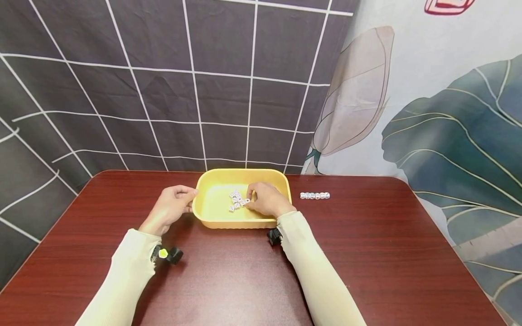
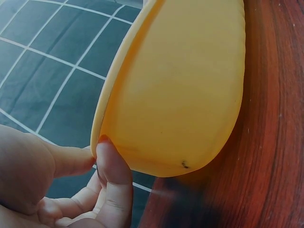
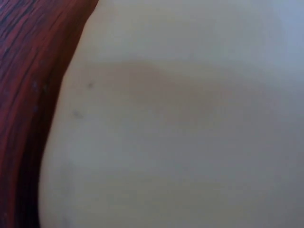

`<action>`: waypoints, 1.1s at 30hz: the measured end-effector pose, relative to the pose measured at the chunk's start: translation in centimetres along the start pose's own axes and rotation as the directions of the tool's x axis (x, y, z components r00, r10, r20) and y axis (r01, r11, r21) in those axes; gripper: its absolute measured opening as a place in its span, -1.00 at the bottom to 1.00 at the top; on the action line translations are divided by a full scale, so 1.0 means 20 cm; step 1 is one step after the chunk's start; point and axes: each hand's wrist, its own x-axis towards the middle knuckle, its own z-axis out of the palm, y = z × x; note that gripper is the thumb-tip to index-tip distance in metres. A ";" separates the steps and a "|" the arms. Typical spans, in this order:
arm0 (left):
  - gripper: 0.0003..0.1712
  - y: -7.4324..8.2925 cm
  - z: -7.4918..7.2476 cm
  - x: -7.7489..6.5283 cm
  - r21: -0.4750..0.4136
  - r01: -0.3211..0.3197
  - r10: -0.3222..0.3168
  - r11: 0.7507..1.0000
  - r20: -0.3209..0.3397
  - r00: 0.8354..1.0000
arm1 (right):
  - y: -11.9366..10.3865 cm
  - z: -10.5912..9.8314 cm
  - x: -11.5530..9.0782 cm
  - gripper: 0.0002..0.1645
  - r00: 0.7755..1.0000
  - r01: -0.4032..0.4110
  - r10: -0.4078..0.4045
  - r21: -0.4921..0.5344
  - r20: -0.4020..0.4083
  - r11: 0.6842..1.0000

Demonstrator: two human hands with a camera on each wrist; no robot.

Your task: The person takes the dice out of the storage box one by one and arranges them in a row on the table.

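1. Nearest, two pale sleeves (image 1: 118, 280) rise from the bottom edge of the frame over the table (image 1: 228, 271), each with a small black camera (image 1: 173, 255) at the wrist.
2. Left of centre, the left hand (image 1: 169, 206) grasps the left end of the tub (image 1: 238, 224); the left wrist view shows the thumb and a finger pinching its rim.
3. The tub sits at mid-frame, its long axis running left to right across the picture, one end toward each hand.
4. The right hand (image 1: 267, 198) reaches in over the tub's right end, finger and thumb curled about one die (image 1: 247, 200), which it seems to pinch; whether the die is lifted, the pictures do not tell. The right wrist view shows only a blurred pale surface beside the table.
5. Just left of those fingertips lie the loose dice (image 1: 235, 195), bunched near the tub's middle. The right hand is clearly the nearer one. Being a cube, the die has no long axis, and its facing is too small to read.
6. Right of the tub, apart from it, a short row (image 1: 315, 196) of dice lies with its long axis left to right, nearly in line with the tub's.
7. Farthest, a dark gridded cloth (image 1: 163, 90) fills the upper left, a leaf-print cloth (image 1: 432, 131) the upper right.
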 end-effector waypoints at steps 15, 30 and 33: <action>-0.56 0.00 0.00 0.00 -0.002 0.010 -0.010 1.000 0.002 1.000 | 0.01 -0.06 -0.01 -0.88 0.999 0.045 -0.045 0.029 -0.029 0.999; -0.56 0.00 0.00 0.00 0.001 0.008 -0.008 1.000 0.002 1.000 | 0.05 -0.18 -0.07 -0.88 0.983 0.138 -0.137 0.001 -0.121 0.990; -0.56 0.00 0.00 0.00 -0.002 0.005 -0.005 1.000 0.003 1.000 | 0.06 -0.21 -0.08 -0.87 0.981 0.139 -0.138 -0.004 -0.133 0.990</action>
